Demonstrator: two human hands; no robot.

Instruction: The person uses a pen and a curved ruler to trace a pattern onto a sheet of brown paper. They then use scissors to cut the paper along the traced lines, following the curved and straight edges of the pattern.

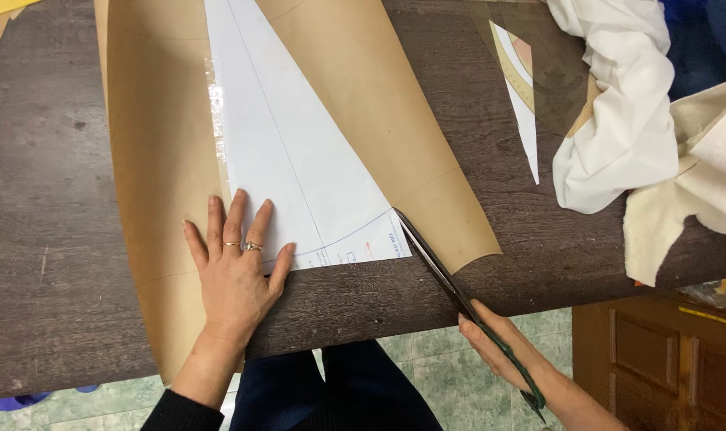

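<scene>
Left hand (234,275) spread flat, pinning white pattern (299,160) on brown paper (159,160); right hand (499,343) gripping scissors (439,267). Pattern could slip, cut wander.

The left hand (235,275) wears two rings on its fingers and a black sleeve (179,411); trousers (331,391) are dark.

No packages, signs or screens anywhere in frame. Only small printed label marks, blue and red, too small to make out, along the lower edge of the white paper pattern piece (299,152), centre of frame.
</scene>
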